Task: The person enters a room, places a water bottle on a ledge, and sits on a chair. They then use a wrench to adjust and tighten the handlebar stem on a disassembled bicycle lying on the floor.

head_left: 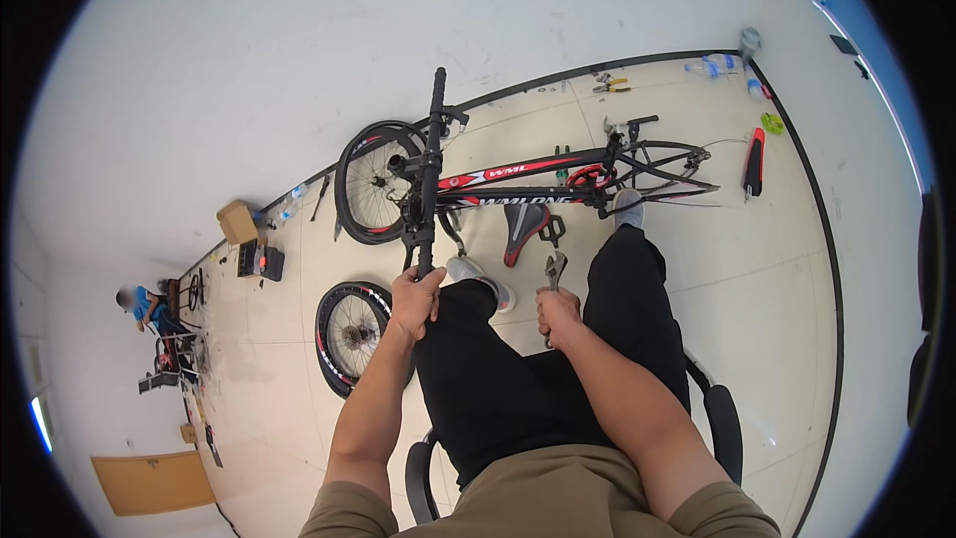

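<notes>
My left hand (pixel 416 301) is wrapped round the near end of the black handlebar (pixel 430 179). In my right hand (pixel 560 318), above my right thigh, is an adjustable wrench (pixel 555 269), its jaw end pointing away from me. The black and red bicycle frame (pixel 518 174) lies across the floor in front of my feet, with its fork and handlebar to the left. One wheel (pixel 351 201) stands by the handlebar. A second wheel (pixel 321 334) lies flat left of my left forearm. Between my feet are a black and red saddle (pixel 525 229) and a pedal (pixel 552 230).
Pliers (pixel 612 85) and small parts lie along the far wall. At the right are plastic bottles (pixel 709 68) and a red and black piece (pixel 754 161). To the left stand a cardboard box (pixel 237 223) and a toolbox (pixel 263 262). Another person (pixel 149 309) sits at the far left.
</notes>
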### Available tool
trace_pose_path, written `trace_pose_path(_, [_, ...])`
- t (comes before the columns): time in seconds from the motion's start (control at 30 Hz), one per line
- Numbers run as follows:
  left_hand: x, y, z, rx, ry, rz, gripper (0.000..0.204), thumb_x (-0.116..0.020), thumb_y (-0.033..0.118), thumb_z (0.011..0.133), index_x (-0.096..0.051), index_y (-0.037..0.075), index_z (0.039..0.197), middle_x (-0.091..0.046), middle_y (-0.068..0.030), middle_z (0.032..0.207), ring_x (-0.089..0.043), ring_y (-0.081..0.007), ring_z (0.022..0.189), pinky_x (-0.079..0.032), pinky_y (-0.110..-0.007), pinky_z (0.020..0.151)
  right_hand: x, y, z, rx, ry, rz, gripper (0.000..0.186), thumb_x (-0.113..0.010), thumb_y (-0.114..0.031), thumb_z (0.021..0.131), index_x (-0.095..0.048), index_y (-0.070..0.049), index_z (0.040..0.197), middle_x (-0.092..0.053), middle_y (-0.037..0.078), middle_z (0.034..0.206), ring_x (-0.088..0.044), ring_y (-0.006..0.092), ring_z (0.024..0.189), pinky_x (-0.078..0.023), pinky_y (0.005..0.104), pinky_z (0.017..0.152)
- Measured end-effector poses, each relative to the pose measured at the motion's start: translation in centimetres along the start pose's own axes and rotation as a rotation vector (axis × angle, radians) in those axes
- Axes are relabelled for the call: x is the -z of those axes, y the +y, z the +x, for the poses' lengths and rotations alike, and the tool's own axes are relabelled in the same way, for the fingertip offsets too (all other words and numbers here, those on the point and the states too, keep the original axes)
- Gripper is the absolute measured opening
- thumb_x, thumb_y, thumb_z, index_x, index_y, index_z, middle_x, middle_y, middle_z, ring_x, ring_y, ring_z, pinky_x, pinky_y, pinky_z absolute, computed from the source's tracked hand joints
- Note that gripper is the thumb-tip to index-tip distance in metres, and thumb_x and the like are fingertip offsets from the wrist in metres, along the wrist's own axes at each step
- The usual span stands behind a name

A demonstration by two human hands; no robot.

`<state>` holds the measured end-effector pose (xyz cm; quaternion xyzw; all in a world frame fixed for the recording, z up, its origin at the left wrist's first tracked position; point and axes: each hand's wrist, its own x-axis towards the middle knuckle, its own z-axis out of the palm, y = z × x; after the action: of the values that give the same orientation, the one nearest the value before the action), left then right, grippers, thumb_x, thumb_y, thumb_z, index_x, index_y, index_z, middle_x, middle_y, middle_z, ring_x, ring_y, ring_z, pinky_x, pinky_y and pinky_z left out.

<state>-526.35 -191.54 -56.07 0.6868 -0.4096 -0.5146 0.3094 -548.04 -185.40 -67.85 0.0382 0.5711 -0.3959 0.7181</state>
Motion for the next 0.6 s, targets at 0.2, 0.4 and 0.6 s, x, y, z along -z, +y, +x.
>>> trace_pose_path(0.2, [0.6, 0.7, -0.3, -0.008, -0.026, 0.008, 0.022, -0.071, 0.018, 0.09, -0.055, 0.003, 0.084, -0.05, -0.0011, 0.057, -0.042, -0.0101, 0.036, -0.032, -0.026, 0.033, 0.0, 0.1, 0.2, -0.008, -0.002, -0.02, 0.016, -0.053, -0.002, 0.083, -0.056, -0.009, 0.097, -0.04, -0.005, 0.059, -0.031, 0.0058, 0.043, -0.024, 0.0253, 0.039])
trace_pose_path(0.4, [1.2, 1.0, -0.4, 0.002, -0.04, -0.019, 0.019, -0.071, 0.015, 0.089, -0.059, 0.001, 0.085, -0.051, -0.0006, 0.059, -0.042, -0.0086, 0.036, -0.032, -0.024, 0.033, 0.0, 0.1, 0.2, -0.01, -0.019, 0.003, 0.017, -0.053, -0.002, 0.083, -0.056, -0.009, 0.098, -0.039, -0.006, 0.059, -0.03, 0.0058, 0.042, -0.024, 0.025, 0.039])
trace_pose_path(0.6, [0.6, 0.1, -0.2, -0.016, -0.03, -0.023, 0.022, -0.071, 0.018, 0.09, -0.056, 0.004, 0.083, -0.05, -0.001, 0.058, -0.042, -0.0102, 0.036, -0.033, -0.026, 0.033, -0.1, 0.1, 0.2, 0.0, -0.014, -0.002, 0.018, -0.053, -0.001, 0.083, -0.057, -0.009, 0.099, -0.037, -0.006, 0.058, -0.029, 0.0055, 0.042, -0.023, 0.025, 0.039])
